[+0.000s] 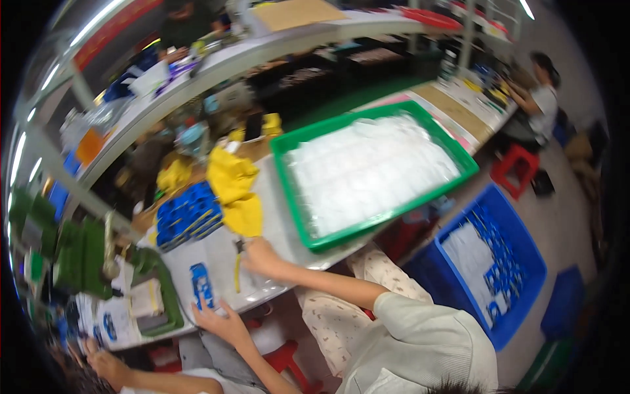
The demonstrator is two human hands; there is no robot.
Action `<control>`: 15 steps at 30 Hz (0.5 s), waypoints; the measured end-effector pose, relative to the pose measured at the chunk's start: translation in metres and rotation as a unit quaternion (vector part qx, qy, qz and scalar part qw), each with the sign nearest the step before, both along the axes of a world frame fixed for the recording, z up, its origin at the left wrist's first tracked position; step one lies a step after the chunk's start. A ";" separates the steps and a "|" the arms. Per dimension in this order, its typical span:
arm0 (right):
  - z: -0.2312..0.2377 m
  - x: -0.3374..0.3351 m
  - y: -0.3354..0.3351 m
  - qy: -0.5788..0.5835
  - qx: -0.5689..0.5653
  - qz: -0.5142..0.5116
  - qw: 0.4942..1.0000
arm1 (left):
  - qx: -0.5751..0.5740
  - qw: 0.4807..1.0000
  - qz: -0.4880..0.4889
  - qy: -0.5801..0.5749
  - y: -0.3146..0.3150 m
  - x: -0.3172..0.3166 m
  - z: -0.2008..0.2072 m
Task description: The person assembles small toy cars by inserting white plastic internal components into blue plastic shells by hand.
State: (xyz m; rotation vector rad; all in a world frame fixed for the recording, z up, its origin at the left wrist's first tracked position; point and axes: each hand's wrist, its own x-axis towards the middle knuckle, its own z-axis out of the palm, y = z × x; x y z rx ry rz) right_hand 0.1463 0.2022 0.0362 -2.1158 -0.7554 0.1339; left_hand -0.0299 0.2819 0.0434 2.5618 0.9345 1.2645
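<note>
On the white worktop (182,262) lies a blue, elongated part (201,281) with dark and pale details, perhaps a toy car body. My left hand (220,323) is at its near end, fingers spread, with fingertips touching or nearly touching it. Farther right, my right hand (264,258) is closed, its fingertips at a small dark thing blurred by motion. A thin yellow strip (237,272) runs down beside those fingers; whether it is joined to the dark thing cannot be told. Beyond the hands are a stack of blue trays (189,213) and a crumpled yellow cloth (235,187).
A large green tray (308,240) of clear-wrapped white items stands right of my hands. On the floor, a blue bin (525,276) holds blue and white pieces. A co-worker's hand (108,368) is close at lower left, near a green machine (82,256). Red stools (515,167) stand around.
</note>
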 end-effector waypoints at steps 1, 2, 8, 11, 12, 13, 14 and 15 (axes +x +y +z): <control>-0.003 -0.017 -0.007 -0.102 -0.001 -0.042 0.994 | 0.011 0.999 -0.024 -0.034 -0.021 0.000 0.010; -0.005 -0.032 -0.022 -0.210 0.119 -0.049 0.969 | 0.018 0.996 -0.046 -0.068 -0.042 0.000 0.016; -0.039 -0.110 -0.201 -0.260 0.162 0.109 0.946 | -0.137 0.914 -0.361 -0.122 -0.163 0.033 0.026; -0.087 -0.118 -0.319 -0.188 0.061 -0.012 0.980 | -0.228 0.854 -0.455 -0.105 -0.221 0.071 0.035; -0.110 -0.120 -0.360 -0.184 0.045 -0.082 0.979 | -0.264 0.831 -0.477 -0.106 -0.245 0.083 0.046; -0.122 -0.123 -0.401 -0.174 0.037 -0.163 0.970 | -0.236 0.824 -0.508 -0.087 -0.260 0.098 0.053; -0.132 -0.127 -0.444 -0.218 0.001 -0.271 0.938 | -0.208 0.813 -0.540 -0.068 -0.273 0.115 0.059; -0.135 -0.134 -0.487 -0.165 -0.015 -0.338 0.927 | -0.190 0.806 -0.557 -0.060 -0.286 0.133 0.064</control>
